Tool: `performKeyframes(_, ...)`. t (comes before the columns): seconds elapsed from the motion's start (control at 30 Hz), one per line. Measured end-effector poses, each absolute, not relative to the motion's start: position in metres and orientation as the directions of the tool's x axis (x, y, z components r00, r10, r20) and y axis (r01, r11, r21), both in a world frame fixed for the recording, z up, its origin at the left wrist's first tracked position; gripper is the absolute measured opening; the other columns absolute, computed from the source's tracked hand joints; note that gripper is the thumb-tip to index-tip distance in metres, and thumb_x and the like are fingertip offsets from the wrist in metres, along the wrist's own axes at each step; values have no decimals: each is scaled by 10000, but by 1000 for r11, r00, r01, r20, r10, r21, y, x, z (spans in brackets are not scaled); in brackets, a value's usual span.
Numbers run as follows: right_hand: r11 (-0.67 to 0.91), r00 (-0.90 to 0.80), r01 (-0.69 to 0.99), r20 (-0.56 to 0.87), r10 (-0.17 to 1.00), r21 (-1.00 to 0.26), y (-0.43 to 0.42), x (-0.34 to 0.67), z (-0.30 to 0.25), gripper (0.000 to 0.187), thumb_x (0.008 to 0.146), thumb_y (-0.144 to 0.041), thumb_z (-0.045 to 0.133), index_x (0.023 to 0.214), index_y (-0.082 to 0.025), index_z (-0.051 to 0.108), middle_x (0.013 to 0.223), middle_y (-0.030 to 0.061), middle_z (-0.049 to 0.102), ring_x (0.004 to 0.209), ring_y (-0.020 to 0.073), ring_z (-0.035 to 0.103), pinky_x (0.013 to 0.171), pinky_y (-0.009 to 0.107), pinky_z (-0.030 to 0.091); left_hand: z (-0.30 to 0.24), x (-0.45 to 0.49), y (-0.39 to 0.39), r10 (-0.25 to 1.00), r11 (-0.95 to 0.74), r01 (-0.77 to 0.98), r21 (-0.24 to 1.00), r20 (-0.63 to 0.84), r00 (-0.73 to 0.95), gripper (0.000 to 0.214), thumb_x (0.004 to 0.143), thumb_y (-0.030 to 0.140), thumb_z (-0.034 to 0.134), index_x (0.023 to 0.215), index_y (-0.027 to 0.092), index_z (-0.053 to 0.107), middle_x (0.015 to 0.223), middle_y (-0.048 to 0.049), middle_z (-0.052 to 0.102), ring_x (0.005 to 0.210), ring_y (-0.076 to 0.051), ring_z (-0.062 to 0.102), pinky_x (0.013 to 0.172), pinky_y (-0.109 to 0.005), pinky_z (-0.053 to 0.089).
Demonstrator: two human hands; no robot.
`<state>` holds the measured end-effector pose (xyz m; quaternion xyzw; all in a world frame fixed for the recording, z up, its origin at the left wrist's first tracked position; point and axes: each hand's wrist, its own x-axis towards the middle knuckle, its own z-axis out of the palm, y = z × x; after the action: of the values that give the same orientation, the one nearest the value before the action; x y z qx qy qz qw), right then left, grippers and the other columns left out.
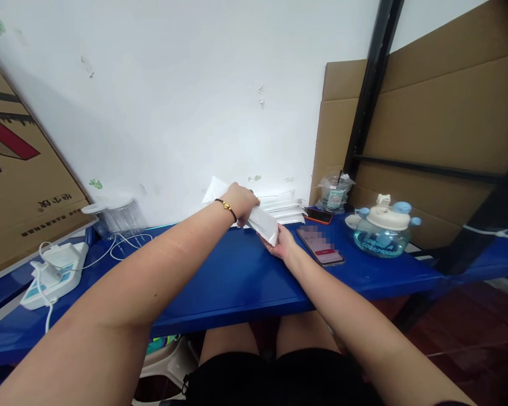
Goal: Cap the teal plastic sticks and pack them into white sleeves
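Standing behind the blue table point(241, 276) is a big white wall point(186, 113) with chipped spots. Tall brown cardboard point(449, 118) stands past the table's right end, with a black post point(375, 79) in front of it. A printed cardboard box point(29, 163) leans at the table's left end. On the table's left part lies a white power strip point(61, 276) with plugs in it. One phone point(320, 246) lies flat on the table's right half, and a smaller-looking orange-edged phone point(318, 215) is farther back.

Both arms reach over the table's front edge to its back middle. The left hand point(241, 202) is bent over the top of a white packet point(264, 224), mostly closed around it; its fingertips are hidden. The right hand point(280, 242) is half closed, holding the packet's near end from the side and below. The packet is tilted above the table, just in front of a pile of white packets point(285, 207) at the table's back.

At the table's right end sits a round bottle point(383, 231), see-through blue below and cream on top. Clear plastic tubs point(125, 217) stand at the table's back left. A cup in a clear bag point(335, 196) is at its back right; I can't tell what is in the cup.
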<state>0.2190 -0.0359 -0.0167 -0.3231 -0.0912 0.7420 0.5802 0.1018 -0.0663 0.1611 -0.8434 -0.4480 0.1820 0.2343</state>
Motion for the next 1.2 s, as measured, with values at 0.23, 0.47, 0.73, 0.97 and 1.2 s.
performKeyframes(0.23, -206, 79, -715, -370, 925, -668, -36, 215, -19, 194, 805, -384, 562, 868, -201, 551, 552, -30, 591, 451, 123, 559, 365, 201, 406, 166, 96, -63, 846, -498, 722, -481, -88, 525, 668, 484, 349, 760, 1124, 363, 570, 1046, -30, 621, 1007, -272, 515, 894, -396, 309)
performKeyframes(0.47, -94, 194, -606, -261, 946, -790, -36, 216, -18, 218, 765, -380, 628, 752, -178, 545, 471, -39, 534, 374, 103, 489, 303, 189, 335, 157, 68, -46, 835, -542, 772, -331, -111, 539, 683, 479, 453, 726, 1138, 364, 568, 1008, -16, 625, 1008, -274, 515, 874, -355, 360)
performKeyframes(0.73, -194, 21, -623, -263, 965, -758, -39, 208, -19, 242, 846, -395, 511, 936, -176, 558, 639, 11, 653, 485, 148, 604, 345, 216, 421, 160, 69, -56, 842, -519, 763, -385, -79, 533, 636, 500, 443, 724, 1113, 344, 586, 1035, -23, 600, 1036, -290, 490, 907, -399, 323)
performKeyframes(0.97, -216, -3, -587, -265, 964, -780, -39, 207, -21, 237, 788, -396, 601, 774, -171, 529, 452, -35, 529, 349, 85, 480, 249, 143, 251, 165, 79, -44, 852, -509, 779, -368, -85, 517, 551, 572, 533, 658, 1093, 363, 598, 1006, 2, 602, 1084, -308, 462, 931, -423, 289)
performKeyframes(1.2, -14, 198, -436, -111, 974, -900, -32, 219, -28, 305, 751, -387, 635, 620, -178, 456, 403, -62, 433, 290, 39, 328, 239, 153, 178, 165, 41, -35, 871, -489, 814, -315, -117, 478, 630, 539, 480, 681, 1145, 353, 561, 1011, -13, 617, 1048, -295, 490, 896, -398, 339)
